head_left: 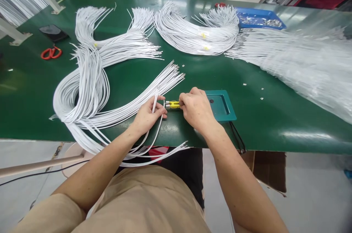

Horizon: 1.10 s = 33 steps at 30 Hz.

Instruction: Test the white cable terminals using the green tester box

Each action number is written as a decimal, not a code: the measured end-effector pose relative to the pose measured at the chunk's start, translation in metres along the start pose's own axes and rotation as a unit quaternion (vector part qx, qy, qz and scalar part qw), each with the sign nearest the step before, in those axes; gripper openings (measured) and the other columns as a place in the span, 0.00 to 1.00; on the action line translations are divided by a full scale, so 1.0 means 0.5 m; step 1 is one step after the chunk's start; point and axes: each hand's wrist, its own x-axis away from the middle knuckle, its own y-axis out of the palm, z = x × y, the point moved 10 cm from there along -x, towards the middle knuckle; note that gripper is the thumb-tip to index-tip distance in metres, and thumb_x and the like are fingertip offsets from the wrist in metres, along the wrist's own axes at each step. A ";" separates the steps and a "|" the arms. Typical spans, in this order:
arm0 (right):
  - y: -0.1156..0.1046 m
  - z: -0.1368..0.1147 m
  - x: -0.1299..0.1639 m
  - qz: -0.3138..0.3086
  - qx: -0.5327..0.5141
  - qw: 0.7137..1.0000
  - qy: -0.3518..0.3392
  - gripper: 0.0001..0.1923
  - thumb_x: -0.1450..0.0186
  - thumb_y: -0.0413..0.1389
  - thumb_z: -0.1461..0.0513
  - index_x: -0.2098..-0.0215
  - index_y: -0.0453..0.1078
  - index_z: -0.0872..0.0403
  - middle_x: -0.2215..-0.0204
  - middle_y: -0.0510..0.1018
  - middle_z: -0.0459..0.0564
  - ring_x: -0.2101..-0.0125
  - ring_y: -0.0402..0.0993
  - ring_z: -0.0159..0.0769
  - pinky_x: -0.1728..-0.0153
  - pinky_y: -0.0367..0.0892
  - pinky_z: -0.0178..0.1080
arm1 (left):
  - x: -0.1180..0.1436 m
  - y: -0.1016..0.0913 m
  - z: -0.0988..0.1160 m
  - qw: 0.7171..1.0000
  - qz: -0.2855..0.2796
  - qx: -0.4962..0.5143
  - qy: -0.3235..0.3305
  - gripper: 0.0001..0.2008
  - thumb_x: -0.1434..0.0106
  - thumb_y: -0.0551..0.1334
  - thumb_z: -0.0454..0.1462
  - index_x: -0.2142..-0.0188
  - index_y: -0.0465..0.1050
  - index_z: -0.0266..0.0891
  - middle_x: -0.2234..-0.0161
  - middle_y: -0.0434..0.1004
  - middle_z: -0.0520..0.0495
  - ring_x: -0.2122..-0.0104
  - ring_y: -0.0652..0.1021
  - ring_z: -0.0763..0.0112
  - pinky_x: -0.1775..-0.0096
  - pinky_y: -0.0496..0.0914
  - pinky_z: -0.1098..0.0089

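White cable strands [158, 129] pass through my left hand [147, 116], which pinches one near its end between thumb and fingers. My right hand [197, 110] grips a small yellow tool [173, 104] with a metal tip; its exact kind is not clear. The tip points left and is close to the cable end at my left fingers; whether they touch I cannot tell. Behind my left hand lies a fanned bundle of white cables [143, 97]. A teal tray [230, 106] sits just right of my right hand, partly covered by it.
Coiled white cables [82, 86] lie left, with more bundles [195, 37] behind. Red-handled scissors [51, 52] and a dark phone-like slab [53, 32] are at far left. A blue tray [261, 18] of small parts and plastic-covered cables [308, 64] occupy the right. Black cord [238, 137] hangs over the front edge.
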 end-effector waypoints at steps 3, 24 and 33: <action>0.002 0.003 -0.001 0.017 -0.002 1.000 0.006 0.09 0.45 0.52 0.73 0.73 0.69 0.55 0.75 0.76 0.52 0.66 0.62 0.41 0.62 0.53 0.42 | -0.004 0.001 -0.007 1.000 0.001 -0.015 -0.010 0.19 0.43 0.63 0.38 0.52 0.64 0.40 0.73 0.74 0.53 0.71 0.80 0.68 0.68 0.70 0.71; 0.040 -0.275 0.125 0.031 -0.036 0.988 -0.146 0.10 0.37 0.48 0.69 0.71 0.70 0.55 0.71 0.74 0.53 0.67 0.64 0.42 0.68 0.60 0.44 | 0.025 -0.045 -0.009 1.000 -0.015 0.009 -0.003 0.27 0.46 0.66 0.42 0.48 0.67 0.38 0.72 0.74 0.50 0.69 0.79 0.66 0.81 0.60 0.78; 0.066 -0.285 0.143 -0.095 -0.084 0.988 -0.083 0.05 0.43 0.56 0.64 0.75 0.73 0.53 0.83 0.75 0.50 0.81 0.66 0.38 0.80 0.56 0.41 | 0.083 -0.038 0.014 0.999 -0.038 0.027 -0.001 0.17 0.41 0.62 0.48 0.62 0.76 0.37 0.64 0.78 0.42 0.63 0.77 0.65 0.77 0.64 0.77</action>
